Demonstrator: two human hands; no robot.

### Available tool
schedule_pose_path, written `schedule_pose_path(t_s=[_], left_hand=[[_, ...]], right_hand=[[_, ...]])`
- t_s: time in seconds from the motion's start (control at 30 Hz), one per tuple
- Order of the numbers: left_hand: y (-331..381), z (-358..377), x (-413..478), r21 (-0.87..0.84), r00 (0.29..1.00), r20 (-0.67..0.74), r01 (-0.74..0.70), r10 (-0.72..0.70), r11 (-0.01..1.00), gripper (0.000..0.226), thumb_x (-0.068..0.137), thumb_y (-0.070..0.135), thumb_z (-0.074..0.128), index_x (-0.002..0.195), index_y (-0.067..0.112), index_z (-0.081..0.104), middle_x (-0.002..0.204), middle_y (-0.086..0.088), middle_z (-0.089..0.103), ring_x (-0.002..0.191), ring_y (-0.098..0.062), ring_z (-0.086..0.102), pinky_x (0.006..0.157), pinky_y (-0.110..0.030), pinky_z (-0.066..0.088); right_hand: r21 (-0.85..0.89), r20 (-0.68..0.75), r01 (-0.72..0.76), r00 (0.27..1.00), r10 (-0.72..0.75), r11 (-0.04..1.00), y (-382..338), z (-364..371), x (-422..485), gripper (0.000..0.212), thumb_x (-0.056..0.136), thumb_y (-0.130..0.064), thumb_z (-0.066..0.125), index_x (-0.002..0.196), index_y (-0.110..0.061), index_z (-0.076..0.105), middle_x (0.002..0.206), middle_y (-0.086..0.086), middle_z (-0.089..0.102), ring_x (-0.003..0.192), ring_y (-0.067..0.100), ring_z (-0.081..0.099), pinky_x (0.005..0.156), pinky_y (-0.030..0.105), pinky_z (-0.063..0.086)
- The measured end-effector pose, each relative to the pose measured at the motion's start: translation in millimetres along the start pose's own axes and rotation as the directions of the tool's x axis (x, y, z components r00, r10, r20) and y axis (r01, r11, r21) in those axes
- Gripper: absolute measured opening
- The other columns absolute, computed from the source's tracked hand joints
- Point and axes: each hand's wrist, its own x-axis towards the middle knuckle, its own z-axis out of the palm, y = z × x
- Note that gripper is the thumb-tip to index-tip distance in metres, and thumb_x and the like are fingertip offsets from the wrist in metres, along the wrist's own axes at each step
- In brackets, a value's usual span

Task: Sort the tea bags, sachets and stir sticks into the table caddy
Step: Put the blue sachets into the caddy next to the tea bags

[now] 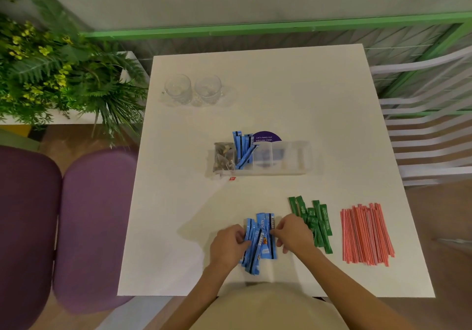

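Observation:
A clear plastic caddy (pixel 293 170) stands mid-table. Its left compartment holds tea bags (pixel 224 156); the one beside it holds several blue sachets (pixel 242 151); the right compartments look empty. Near the front edge lies a loose pile of blue sachets (pixel 260 245). My left hand (pixel 228 244) pinches the pile's left side and my right hand (pixel 293 232) pinches its right side, fingers curled on the packets. Green sachets (pixel 315 221) lie just right of my right hand, partly hidden by it. A bundle of red stir sticks (pixel 366 232) lies further right.
Two glass cups (pixel 194 89) stand at the table's far left. A purple round sign (pixel 267 137) shows behind the caddy. A small red tag (pixel 232 178) lies in front of the caddy. Purple chairs (pixel 89 227) at left, white chair (pixel 429 130) at right, plants (pixel 58 69) far left.

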Motion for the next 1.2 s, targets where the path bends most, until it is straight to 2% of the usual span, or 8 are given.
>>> schedule_pose_path(t_s=[0.23,0.43,0.6,0.7,0.77,0.87,1.03,1.2], left_hand=[[-1.9,-9.2,6.3,-0.215,0.997,-0.017,-0.081,0.079,0.973,0.013,0.079,0.018,0.076,0.076,0.027,0.067,0.07,0.013,0.064,0.066,-0.004,0.06,0.061,-0.008,0.044],[4.8,-16.3,8.0,-0.354,0.994,-0.077,-0.103,0.081,0.93,0.004,0.083,0.016,0.072,0.08,0.019,0.073,0.076,0.007,0.072,0.068,-0.002,0.064,0.067,-0.017,0.051],[21.7,-34.0,13.7,-0.443,0.992,-0.106,-0.115,0.075,0.889,0.006,0.082,0.015,0.075,0.081,0.021,0.072,0.074,0.005,0.072,0.065,-0.002,0.065,0.063,-0.017,0.048],[37.4,-51.5,23.7,-0.476,0.985,-0.153,-0.145,0.08,0.867,0.023,0.081,0.014,0.076,0.099,0.024,0.068,0.078,0.003,0.072,0.064,-0.008,0.069,0.062,-0.02,0.05],[48.4,-65.0,35.3,-0.474,0.974,-0.2,-0.192,0.107,0.859,0.027,0.081,0.015,0.076,0.105,0.021,0.066,0.081,0.001,0.072,0.063,-0.008,0.069,0.061,-0.021,0.05],[67.6,-86.7,52.4,-0.423,0.942,-0.282,-0.291,0.181,0.858,0.018,0.084,0.019,0.073,0.101,0.013,0.071,0.085,-0.001,0.072,0.071,-0.012,0.07,0.064,-0.022,0.051],[94.8,-119.1,80.3,-0.331,0.888,-0.396,-0.375,0.233,0.866,0.014,0.085,0.016,0.073,0.097,0.01,0.073,0.084,0.005,0.07,0.074,-0.001,0.064,0.066,-0.006,0.048],[101.7,-136.5,105.5,-0.126,0.884,-0.347,-0.375,0.313,0.919,0.012,0.082,0.015,0.075,0.093,0.01,0.075,0.076,0.003,0.069,0.067,-0.009,0.063,0.07,-0.019,0.051]], right_hand=[[-0.028,-0.032,0.003,0.999,-0.004,1.0,-0.2,1.4,5.5,0.026,0.09,-0.03,0.063,0.07,-0.014,0.071,0.059,-0.003,0.071,0.048,0.014,0.068,0.061,0.035,0.061],[-0.195,-0.113,0.032,0.992,-0.055,0.98,-3.2,7.3,5.6,0.036,0.082,-0.051,0.067,0.072,-0.016,0.07,0.067,-0.002,0.07,0.061,0.014,0.067,0.059,0.029,0.057],[-0.212,-0.097,0.066,0.991,-0.088,0.975,-4.9,8.6,8.6,0.02,0.085,-0.034,0.067,0.08,-0.015,0.073,0.076,0.001,0.072,0.069,0.018,0.068,0.061,0.03,0.057],[-0.19,-0.1,0.08,0.99,-0.1,0.978,-2.1,9.6,11.4,0.019,0.086,-0.025,0.062,0.076,-0.014,0.073,0.073,0.004,0.072,0.064,0.021,0.069,0.06,0.032,0.057],[-0.203,-0.111,0.089,0.987,-0.114,0.975,-0.2,10.0,12.2,0.022,0.087,-0.024,0.059,0.074,-0.012,0.073,0.072,0.005,0.073,0.065,0.022,0.069,0.059,0.032,0.056],[-0.244,-0.114,0.118,0.982,-0.149,0.963,-0.4,7.2,9.4,0.028,0.086,-0.039,0.063,0.073,-0.016,0.07,0.071,0.0,0.07,0.065,0.018,0.066,0.06,0.029,0.054],[-0.438,-0.078,0.177,0.969,-0.234,0.881,-6.5,6.7,5.2,0.034,0.083,-0.054,0.064,0.077,-0.021,0.057,0.074,-0.004,0.056,0.066,0.015,0.055,0.052,0.024,0.038],[-0.45,-0.049,0.204,0.967,-0.252,0.869,-6.3,8.6,7.5,0.031,0.086,-0.05,0.059,0.079,-0.021,0.055,0.077,-0.002,0.053,0.071,0.02,0.057,0.054,0.027,0.035]])
